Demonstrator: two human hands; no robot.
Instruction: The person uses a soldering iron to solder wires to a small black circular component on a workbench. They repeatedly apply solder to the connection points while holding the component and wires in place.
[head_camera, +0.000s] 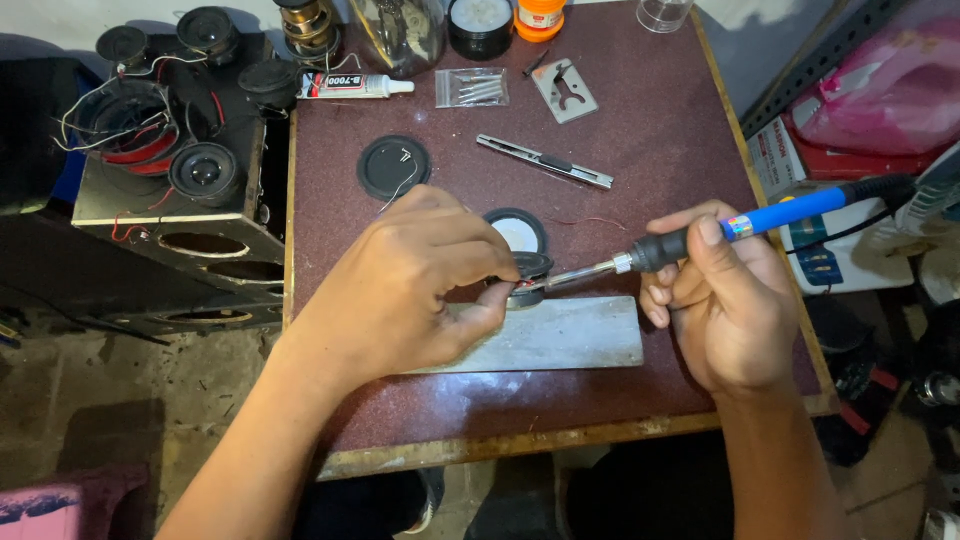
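Observation:
My left hand (400, 290) pinches a small round black speaker driver (532, 272) and holds it on edge over a grey metal plate (560, 335). My right hand (725, 300) grips a soldering iron (700, 238) with a blue and black handle; its metal tip touches the side of the speaker. A second small speaker with a white centre (518, 230) lies just behind, with a thin red wire trailing right. A flat black speaker cone (393, 167) with wires lies further back on the dark red table (660, 160).
A utility knife (545, 161), a bag of screws (472, 87), a metal bracket (565, 90), a glue tube (352, 86), jars and an orange-lidded pot (540, 17) sit at the back. A speaker box with loose drivers (170, 150) stands left. Boxes and a pink bag (885, 90) are right.

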